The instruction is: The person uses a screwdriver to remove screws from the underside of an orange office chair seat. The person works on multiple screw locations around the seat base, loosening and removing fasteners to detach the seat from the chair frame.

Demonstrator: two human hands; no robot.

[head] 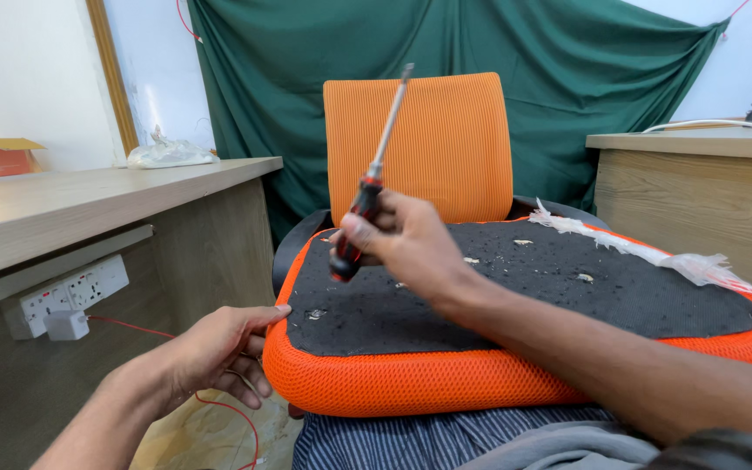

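From the head camera, we see our right hand (402, 244) closed around a red-and-black screwdriver (367, 196) above the orange seat cushion (446, 383), shaft tilted up and away toward the chair back (446, 148). Our left hand (219, 348), fingers loosely curled and holding nothing, touches the cushion's near-left corner.

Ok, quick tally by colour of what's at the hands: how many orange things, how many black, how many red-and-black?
Orange: 2, the seat cushion and the backrest
Black: 1, the black pad on the cushion
Red-and-black: 1, the screwdriver gripped in the right hand
Total: 4
The left hand touches the cushion's near corner.
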